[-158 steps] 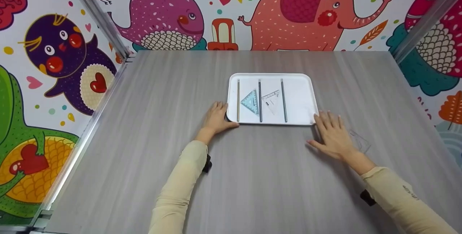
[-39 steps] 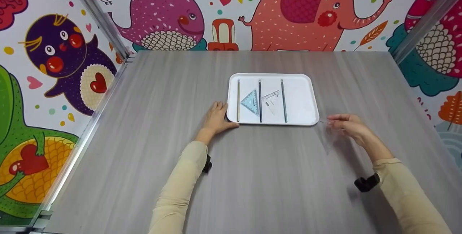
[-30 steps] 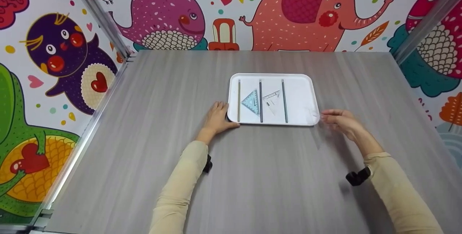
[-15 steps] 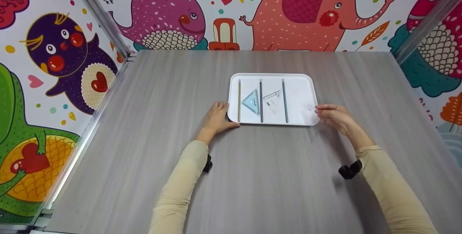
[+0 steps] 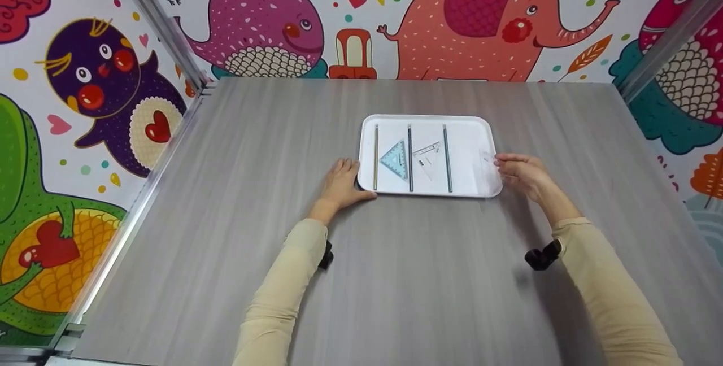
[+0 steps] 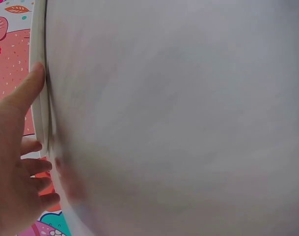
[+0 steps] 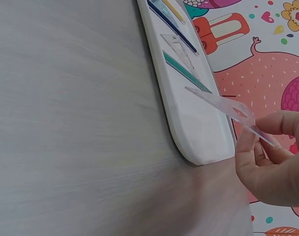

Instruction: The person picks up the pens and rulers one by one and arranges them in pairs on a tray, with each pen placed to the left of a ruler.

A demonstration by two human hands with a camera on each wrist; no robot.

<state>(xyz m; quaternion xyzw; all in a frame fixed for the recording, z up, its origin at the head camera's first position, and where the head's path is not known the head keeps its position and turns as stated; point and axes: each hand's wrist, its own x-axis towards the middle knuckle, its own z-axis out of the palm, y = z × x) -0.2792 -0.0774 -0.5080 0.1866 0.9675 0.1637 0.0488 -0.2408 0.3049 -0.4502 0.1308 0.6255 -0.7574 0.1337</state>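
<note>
A white tray (image 5: 466,131) lies on the table, bearing a gold pencil (image 5: 376,157), a dark pencil (image 5: 410,157) and a teal one (image 5: 448,157). Between them are a blue set square (image 5: 397,160) and a clear set square (image 5: 426,154). My left hand (image 5: 340,185) rests against the tray's near left corner, thumb along the front edge, fingers at the left side. Between thumb and fingers my right hand (image 5: 524,174) pinches another clear set square (image 7: 228,107), tilted above the tray's right end. Its outline is faint in the head view.
The grey wood-grain table (image 5: 423,275) stretches around the tray. Printed cartoon walls (image 5: 271,21) and metal posts (image 5: 155,21) bound it at the back and sides. A black wrist camera (image 5: 543,255) sits under the right sleeve.
Earlier the right hand lay flat by the tray's right corner, with the clear set square on the table. It picked that up and brought it left over the tray. The left hand stays put.
</note>
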